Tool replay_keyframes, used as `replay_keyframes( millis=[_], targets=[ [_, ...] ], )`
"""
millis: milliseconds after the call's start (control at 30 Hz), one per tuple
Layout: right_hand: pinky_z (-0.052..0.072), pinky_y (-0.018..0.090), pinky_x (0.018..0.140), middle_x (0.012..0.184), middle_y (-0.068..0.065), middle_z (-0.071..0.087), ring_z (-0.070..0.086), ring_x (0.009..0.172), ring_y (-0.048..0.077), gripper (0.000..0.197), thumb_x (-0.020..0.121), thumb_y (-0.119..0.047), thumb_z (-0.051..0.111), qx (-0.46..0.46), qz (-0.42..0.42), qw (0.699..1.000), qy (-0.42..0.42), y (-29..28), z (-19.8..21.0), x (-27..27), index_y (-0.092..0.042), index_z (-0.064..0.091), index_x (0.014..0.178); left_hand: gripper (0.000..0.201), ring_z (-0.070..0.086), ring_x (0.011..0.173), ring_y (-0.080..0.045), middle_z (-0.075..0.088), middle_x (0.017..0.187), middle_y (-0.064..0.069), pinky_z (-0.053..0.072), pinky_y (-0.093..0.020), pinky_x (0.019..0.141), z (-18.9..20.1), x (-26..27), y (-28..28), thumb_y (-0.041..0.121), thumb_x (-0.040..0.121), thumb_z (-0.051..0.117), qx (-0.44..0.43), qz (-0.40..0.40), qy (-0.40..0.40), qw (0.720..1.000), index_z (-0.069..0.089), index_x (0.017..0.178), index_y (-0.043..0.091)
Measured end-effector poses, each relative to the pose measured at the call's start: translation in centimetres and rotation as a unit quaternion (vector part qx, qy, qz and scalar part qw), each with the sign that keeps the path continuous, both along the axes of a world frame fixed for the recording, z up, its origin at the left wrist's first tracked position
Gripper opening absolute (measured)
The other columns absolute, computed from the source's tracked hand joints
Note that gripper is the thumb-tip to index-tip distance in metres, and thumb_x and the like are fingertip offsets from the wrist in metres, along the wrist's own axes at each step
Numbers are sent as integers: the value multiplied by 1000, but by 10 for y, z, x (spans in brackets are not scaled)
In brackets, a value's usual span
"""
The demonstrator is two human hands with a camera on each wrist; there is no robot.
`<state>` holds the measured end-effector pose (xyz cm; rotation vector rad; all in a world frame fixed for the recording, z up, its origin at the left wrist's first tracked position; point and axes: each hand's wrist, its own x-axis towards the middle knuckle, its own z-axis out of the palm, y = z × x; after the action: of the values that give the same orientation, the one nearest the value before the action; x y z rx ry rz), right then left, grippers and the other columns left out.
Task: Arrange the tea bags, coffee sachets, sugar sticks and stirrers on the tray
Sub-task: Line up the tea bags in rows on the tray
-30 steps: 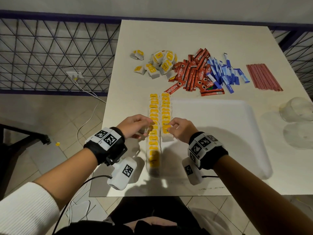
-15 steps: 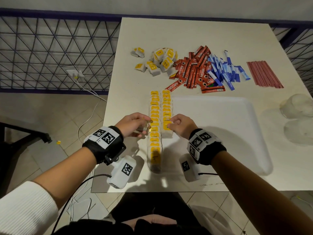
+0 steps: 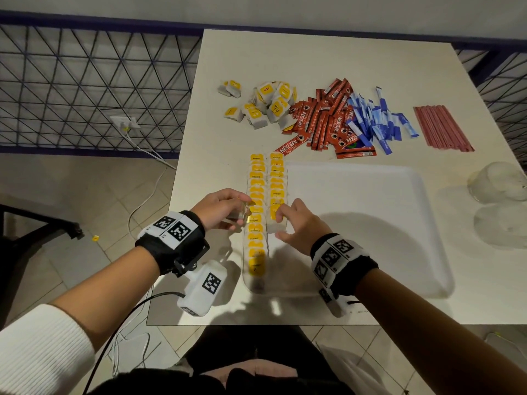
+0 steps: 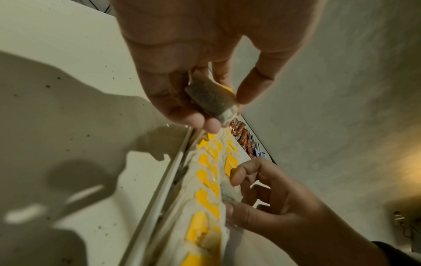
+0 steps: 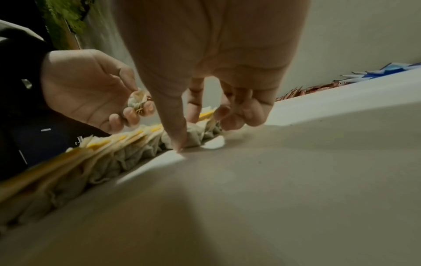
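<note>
Two rows of yellow-tagged tea bags (image 3: 256,195) lie along the left side of the white tray (image 3: 370,223). My left hand (image 3: 245,213) hovers beside the left row and pinches one loose tea bag (image 4: 212,100) between thumb and fingers. My right hand (image 3: 278,220) pinches the nearest tea bag (image 5: 193,136) of the shorter right row, thumb on one side and fingers on the other. Behind the tray lie loose tea bags (image 3: 265,106), red coffee sachets (image 3: 322,121), blue sugar sticks (image 3: 376,121) and red stirrers (image 3: 442,128).
Two clear glasses (image 3: 499,186) stand right of the tray. The white table's left edge (image 3: 182,166) runs close beside the tea bag rows, with a metal grille and tiled floor beyond. The tray's right part is bare.
Both hands stay at the near end of the right row. The left hand keeps its tea bag; the right hand's fingers shifted slightly on the end tea bag.
</note>
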<state>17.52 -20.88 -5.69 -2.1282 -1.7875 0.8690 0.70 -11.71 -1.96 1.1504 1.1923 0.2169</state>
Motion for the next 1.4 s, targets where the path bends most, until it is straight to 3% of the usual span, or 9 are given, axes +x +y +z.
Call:
replay_keyframes(
  millis=[133,367,533,667,833,967,1033,1200,1400],
  targets=[
    [34,24,71,79,-10,30,38,61,6,18,85,-23,59,-19,-4,1000,13,6,-4,3,-17,53,102,26,57,51,-9,63,57,4,47,-19,51,0,2,1,3,93,41,-2,3,-2,1000,61,87,18],
    [41,29,80,79,-11,32,50,83,20,19,82,-31,62,-70,17,997,35,14,1,8,-25,47,89,30,65,63,-14,65,83,-7,53,-18,56,-1,3,1,-6,90,41,-23,17,-49,998,61,89,17],
    [35,24,76,80,-13,32,39,69,0,29,79,-38,68,-42,-51,993,94,19,22,17,-22,46,91,42,71,69,-12,65,96,-10,57,-18,67,-1,5,1,-17,87,39,-45,15,-105,993,62,95,17],
    [35,25,66,79,-5,46,45,71,8,24,87,-41,59,-41,-119,977,171,28,41,21,-18,52,88,41,65,81,-15,56,108,-6,56,-16,66,1,10,0,-18,86,46,-26,3,-131,991,59,97,19],
    [36,24,58,72,-2,57,49,67,16,45,92,-54,39,-128,-161,939,276,34,53,17,-19,62,75,52,64,68,-6,57,110,8,56,-18,69,7,15,-5,-20,82,52,72,-76,-126,987,52,107,25],
    [35,21,56,71,0,57,48,62,11,34,89,-46,52,-103,-121,956,248,30,53,14,-20,58,68,60,60,75,-5,55,111,16,51,-27,81,9,20,-8,-19,77,60,132,-101,-98,981,52,103,34],
    [35,18,57,72,-6,55,48,64,6,22,86,-35,62,-75,-105,961,244,28,51,15,-23,57,68,61,59,72,-7,55,112,15,51,-24,77,7,21,-9,-18,76,61,135,-99,-98,981,52,103,35],
    [38,16,57,75,-7,54,50,65,5,10,82,-24,68,-67,-104,949,291,24,50,17,-22,61,76,57,57,77,-16,58,104,10,50,-23,73,1,21,-12,-17,77,61,141,-67,-95,983,51,101,34],
    [41,30,64,75,-3,55,51,75,18,15,82,-21,69,-47,-136,939,312,24,50,19,-24,58,73,33,61,62,-1,63,70,8,51,-22,77,-6,22,-15,-12,81,59,75,-32,-71,994,60,89,20]
  ],
)
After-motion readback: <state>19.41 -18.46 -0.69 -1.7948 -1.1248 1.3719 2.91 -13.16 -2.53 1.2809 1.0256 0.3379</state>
